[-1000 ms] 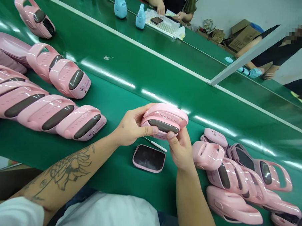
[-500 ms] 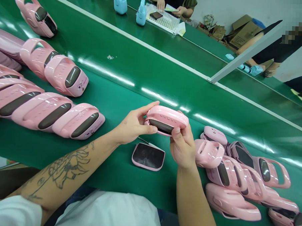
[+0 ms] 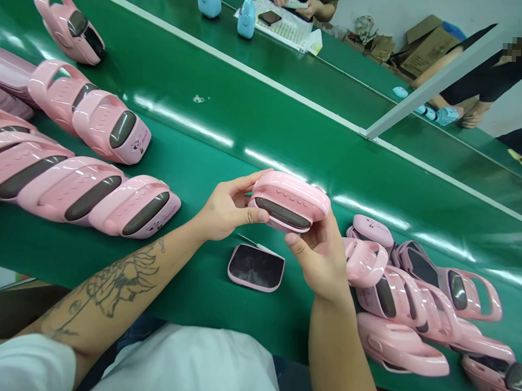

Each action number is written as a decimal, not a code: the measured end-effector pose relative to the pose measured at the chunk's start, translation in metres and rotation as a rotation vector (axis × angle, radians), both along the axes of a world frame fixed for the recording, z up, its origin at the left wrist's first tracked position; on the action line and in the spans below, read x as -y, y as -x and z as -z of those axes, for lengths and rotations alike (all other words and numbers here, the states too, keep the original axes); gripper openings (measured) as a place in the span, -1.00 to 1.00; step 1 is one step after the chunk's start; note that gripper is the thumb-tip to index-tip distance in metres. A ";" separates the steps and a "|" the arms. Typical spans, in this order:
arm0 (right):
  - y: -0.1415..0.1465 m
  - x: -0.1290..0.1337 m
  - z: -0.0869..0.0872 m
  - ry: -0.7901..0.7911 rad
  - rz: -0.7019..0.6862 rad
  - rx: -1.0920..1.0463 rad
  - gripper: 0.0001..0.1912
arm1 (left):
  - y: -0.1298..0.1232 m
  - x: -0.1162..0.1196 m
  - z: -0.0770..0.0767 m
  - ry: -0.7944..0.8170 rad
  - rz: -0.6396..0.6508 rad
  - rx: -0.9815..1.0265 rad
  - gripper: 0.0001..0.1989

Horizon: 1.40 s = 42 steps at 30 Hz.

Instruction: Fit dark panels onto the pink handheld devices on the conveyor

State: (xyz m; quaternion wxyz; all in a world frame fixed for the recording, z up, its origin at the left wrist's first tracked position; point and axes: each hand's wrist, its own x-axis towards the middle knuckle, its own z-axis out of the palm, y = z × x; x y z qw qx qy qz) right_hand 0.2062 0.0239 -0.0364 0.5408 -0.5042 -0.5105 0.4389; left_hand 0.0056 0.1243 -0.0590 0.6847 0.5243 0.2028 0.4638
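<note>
L hand (image 3: 228, 211) and R hand (image 3: 323, 259) hold pink plastic case (image 3: 289, 191) in the air, just above green belt surface (image 3: 196, 285). Dark oval panel (image 3: 282, 213) on case faces up twd cam. L fingers (image 3: 255, 216) wrap near end, thumb along panel's lower edge, firm hold. R fingers (image 3: 296, 240) curl under far end, part-closed, also firm on case.

Step in hand: case held up in both hands, nothing seated on it. Next move calls for room: open belt lies below hands, w/ flat pink-rimmed panel (image 3: 255, 267) and thin white-handled pick (image 3: 252, 242) just under L side. Pile of pink cases (image 3: 412, 306) crowds close to R hand; row of pink cases (image 3: 83, 193) sits well left. White belt rail (image 3: 248, 82) far side, well apart. Near belt edge runs under forearms.
</note>
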 end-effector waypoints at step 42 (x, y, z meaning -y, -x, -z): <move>0.001 -0.012 -0.006 0.003 -0.150 -0.284 -0.39 | -0.015 0.008 0.003 0.198 -0.093 -0.005 -0.49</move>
